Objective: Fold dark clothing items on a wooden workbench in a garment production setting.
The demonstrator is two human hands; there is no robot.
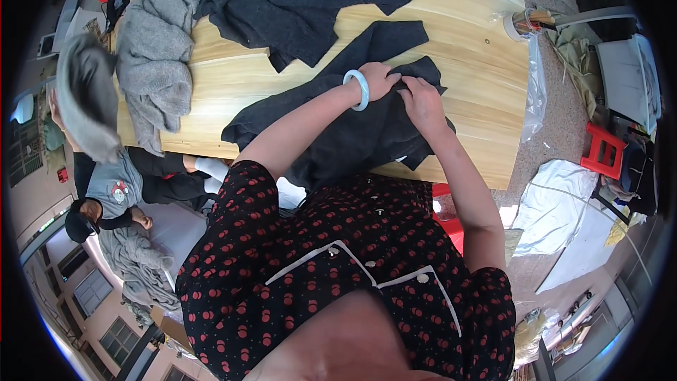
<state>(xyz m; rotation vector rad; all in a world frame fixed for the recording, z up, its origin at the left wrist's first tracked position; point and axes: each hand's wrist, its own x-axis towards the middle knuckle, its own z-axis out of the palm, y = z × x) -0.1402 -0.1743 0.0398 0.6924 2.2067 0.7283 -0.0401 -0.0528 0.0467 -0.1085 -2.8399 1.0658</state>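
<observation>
A black knitted garment [352, 127] lies spread at the near edge of the wooden table [479, 42], part of it hanging down against me. My left hand [377, 81], with a pale bangle [358, 90] on its wrist, has its fingers closed on the garment's upper part. Right beside it, my right hand [423, 102] pinches the same cloth, thumb and fingertips almost meeting the left ones. Whatever lies between the fingertips besides cloth is too small to make out.
Another black garment [296, 0] lies at the far side, and a grey knit [156, 56] to its left. At left a person [116, 190] sits with a raised grey cloth [88, 95]. A container of sticks [523, 23] stands at the right edge; a red stool [603, 152] is beyond.
</observation>
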